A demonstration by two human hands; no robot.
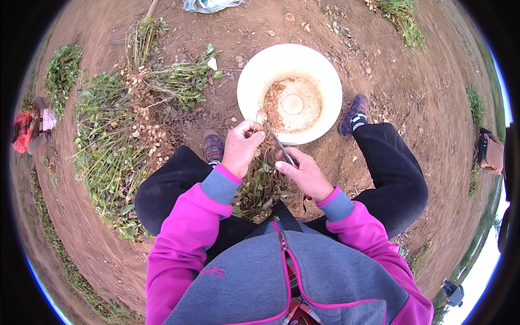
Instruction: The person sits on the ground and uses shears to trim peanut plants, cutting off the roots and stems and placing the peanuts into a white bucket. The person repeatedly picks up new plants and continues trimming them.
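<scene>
My left hand (pixel 241 145) pinches the stems or roots of a peanut plant near the lower left rim of a white plastic basin (pixel 329 85). My right hand (pixel 302 170) is closed around a pair of scissors or shears with red on the handle; the metal blades (pixel 275 137) point up and left, towards the fingers of my left hand. Some peanuts and soil (pixel 273 99) lie in the basin's bottom, on its left side. Leafy peanut plants (pixel 262 183) lie on the ground between my legs, below both hands. The exact grip inside the right palm is partly hidden.
A large heap of pulled peanut plants (pixel 109 150) with pods (pixel 152 140) lies at my left. More plants lie at the far left and upper right. A plastic bag (pixel 211 4) is at the top edge. Other people are far off at the left and right rims. My feet flank the basin.
</scene>
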